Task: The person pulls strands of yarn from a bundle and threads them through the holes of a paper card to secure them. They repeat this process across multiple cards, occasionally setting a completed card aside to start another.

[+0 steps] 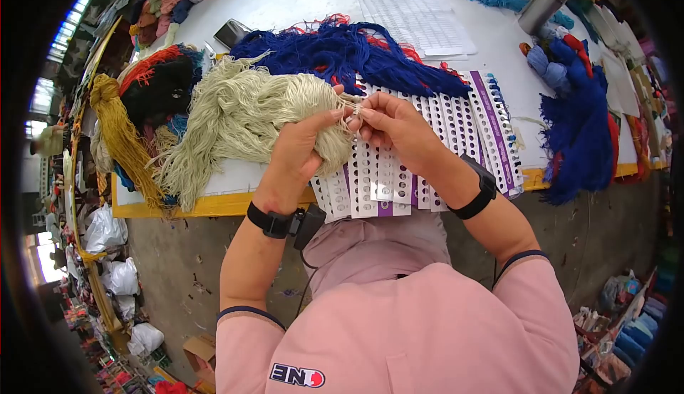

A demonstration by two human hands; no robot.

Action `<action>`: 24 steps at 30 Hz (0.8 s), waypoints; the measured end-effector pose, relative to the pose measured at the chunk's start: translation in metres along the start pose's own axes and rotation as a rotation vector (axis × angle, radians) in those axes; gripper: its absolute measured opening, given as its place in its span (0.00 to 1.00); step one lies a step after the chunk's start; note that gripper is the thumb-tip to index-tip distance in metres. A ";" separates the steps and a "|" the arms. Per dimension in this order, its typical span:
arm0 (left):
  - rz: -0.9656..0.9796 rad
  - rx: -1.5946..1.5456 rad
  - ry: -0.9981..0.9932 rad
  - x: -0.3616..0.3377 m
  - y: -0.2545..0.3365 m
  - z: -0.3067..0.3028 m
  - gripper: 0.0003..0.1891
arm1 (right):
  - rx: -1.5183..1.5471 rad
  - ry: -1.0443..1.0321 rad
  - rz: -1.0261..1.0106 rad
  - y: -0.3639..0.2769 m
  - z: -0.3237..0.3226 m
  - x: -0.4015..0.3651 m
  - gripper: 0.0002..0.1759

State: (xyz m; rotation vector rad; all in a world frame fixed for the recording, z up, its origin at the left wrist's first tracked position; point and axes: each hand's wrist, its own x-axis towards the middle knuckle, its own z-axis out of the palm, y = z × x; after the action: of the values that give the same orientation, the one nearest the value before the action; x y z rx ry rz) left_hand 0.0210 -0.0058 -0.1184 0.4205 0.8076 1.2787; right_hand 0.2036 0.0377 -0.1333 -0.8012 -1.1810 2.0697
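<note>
Both of my hands meet at the right end of a big pale cream-green yarn bundle (242,109), above white punched cards (385,173) with purple strips. Thumb and fingers of my left hand (306,137) pinch a thin pale strand beside the bundle. My right hand (395,127) pinches the same pale strand just to the right, fingertips nearly touching those of the left. Dark blue yarn (320,48) with red threads lies just beyond the hands.
A phone (231,33), printed sheets (417,20) and a metal bottle (545,6) lie farther back. Mustard yarn (121,134) hangs over the left edge, blue yarn (581,130) over the right. The table's yellow edge (214,207) runs near my body.
</note>
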 end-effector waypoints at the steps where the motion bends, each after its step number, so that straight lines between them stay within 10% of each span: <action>1: 0.012 0.017 0.012 -0.002 0.000 0.001 0.22 | 0.008 -0.003 -0.004 0.000 0.000 -0.001 0.05; 24: 0.064 0.041 0.046 -0.006 -0.004 0.001 0.24 | 0.046 0.048 0.119 -0.001 0.001 0.005 0.07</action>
State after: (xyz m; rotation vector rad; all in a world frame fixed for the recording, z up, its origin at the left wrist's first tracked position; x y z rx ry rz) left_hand 0.0240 -0.0121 -0.1188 0.4543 0.8660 1.3373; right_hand 0.1996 0.0411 -0.1330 -0.9140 -1.0799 2.1529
